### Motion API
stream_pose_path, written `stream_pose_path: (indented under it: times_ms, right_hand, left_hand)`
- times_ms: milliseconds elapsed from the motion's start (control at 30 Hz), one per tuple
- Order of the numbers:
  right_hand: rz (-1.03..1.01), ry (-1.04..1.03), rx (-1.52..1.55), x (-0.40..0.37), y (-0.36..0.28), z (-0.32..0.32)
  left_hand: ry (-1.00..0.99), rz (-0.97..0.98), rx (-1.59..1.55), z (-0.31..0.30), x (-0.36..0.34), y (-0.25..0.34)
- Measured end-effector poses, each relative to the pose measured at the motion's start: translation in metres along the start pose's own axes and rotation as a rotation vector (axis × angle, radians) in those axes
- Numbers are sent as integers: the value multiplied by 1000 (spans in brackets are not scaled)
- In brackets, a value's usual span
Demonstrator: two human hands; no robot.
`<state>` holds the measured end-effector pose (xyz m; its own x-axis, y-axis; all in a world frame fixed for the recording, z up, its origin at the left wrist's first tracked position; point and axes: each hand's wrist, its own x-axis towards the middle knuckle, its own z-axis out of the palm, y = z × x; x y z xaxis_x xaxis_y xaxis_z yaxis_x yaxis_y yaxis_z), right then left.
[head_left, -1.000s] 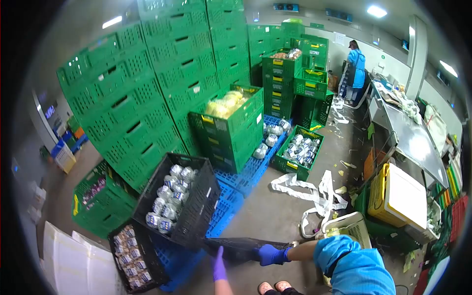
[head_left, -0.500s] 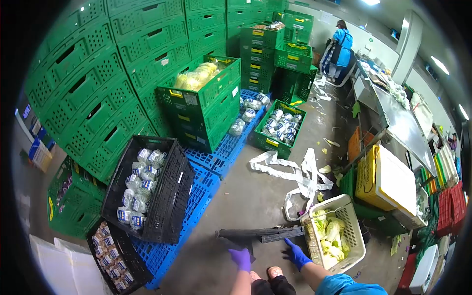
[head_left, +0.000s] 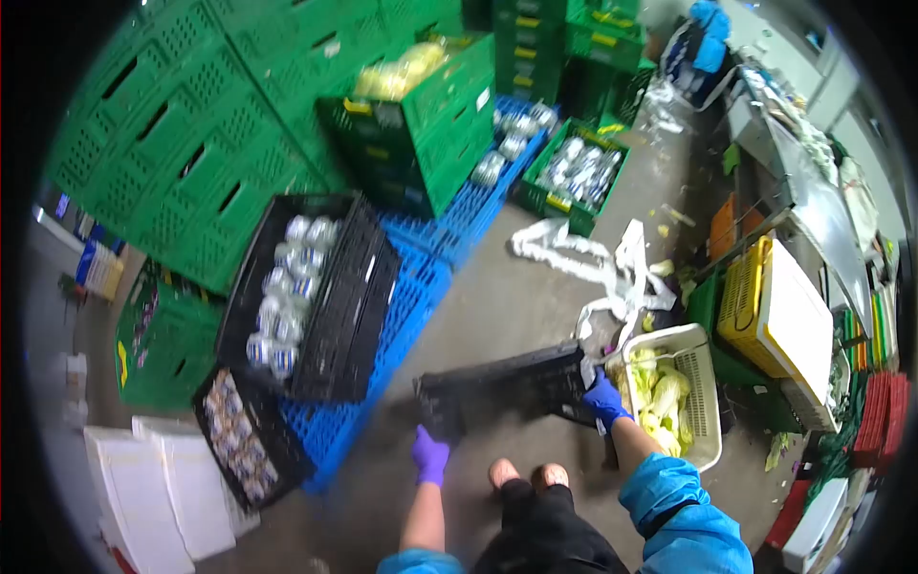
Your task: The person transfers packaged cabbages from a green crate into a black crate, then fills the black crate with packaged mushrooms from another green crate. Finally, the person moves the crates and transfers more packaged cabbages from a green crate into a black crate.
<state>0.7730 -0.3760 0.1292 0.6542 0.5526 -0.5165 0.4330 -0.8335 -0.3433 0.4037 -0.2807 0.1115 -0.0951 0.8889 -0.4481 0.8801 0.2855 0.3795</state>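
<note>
A flat black folded crate [head_left: 502, 387] lies low over the concrete floor in front of my feet. My right hand [head_left: 604, 400], in a blue glove, grips its right end beside a white basket [head_left: 703, 383] of cabbage leaves. My left hand [head_left: 430, 454], in a purple glove, is at the crate's left lower corner and seems to hold it. The view is blurred by motion.
A black crate of wrapped heads [head_left: 306, 287] sits on a blue pallet [head_left: 421, 287], with another black crate [head_left: 244, 440] below it. Green crate stacks [head_left: 191, 124] fill the left. Yellow crate [head_left: 755, 306], steel table [head_left: 822, 210], white straps [head_left: 593, 268] on the floor; another person [head_left: 703, 33] far off.
The head has tipped further down. Both hands have closed in on the black folded crate and taken hold of its ends; it now sits higher and tilted.
</note>
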Motion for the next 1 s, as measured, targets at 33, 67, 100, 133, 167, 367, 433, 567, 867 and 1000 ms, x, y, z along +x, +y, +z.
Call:
stream_pose_path:
  times_ms: [33, 67, 100, 133, 167, 367, 433, 567, 867, 1000]
  right_hand:
    - [-34, 74, 3, 9, 10, 15]
    - [-2, 69, 22, 14, 11, 21]
    - [-19, 52, 3, 12, 2, 14]
    - [-19, 50, -48, 19, 1, 11]
    - [5, -27, -160, 17, -10, -5]
    - [-81, -71, -93, 26, 0, -1]
    - [-2, -42, -87, 13, -3, 0]
    - [4, -114, -77, 19, 9, 7]
    - [-594, 300, -97, -31, -56, 0]
    - [-484, -101, 499, 0, -41, 131]
  left_hand:
    - [-45, -17, -16, -3, -8, 7]
    - [-48, -30, 1, 7, -6, 3]
    - [-45, -33, 19, 15, 0, 0]
    - [-67, -45, 36, 14, 3, 6]
    - [-84, -51, 46, 13, 4, 10]
    - [-148, -100, 39, 3, 9, 12]
    - [-125, -72, 28, 7, 8, 6]
    - [-254, -135, -58, 6, -2, 24]
    - [-277, -198, -161, 0, -11, 28]
    - [-115, -205, -466, -1, -1, -2]
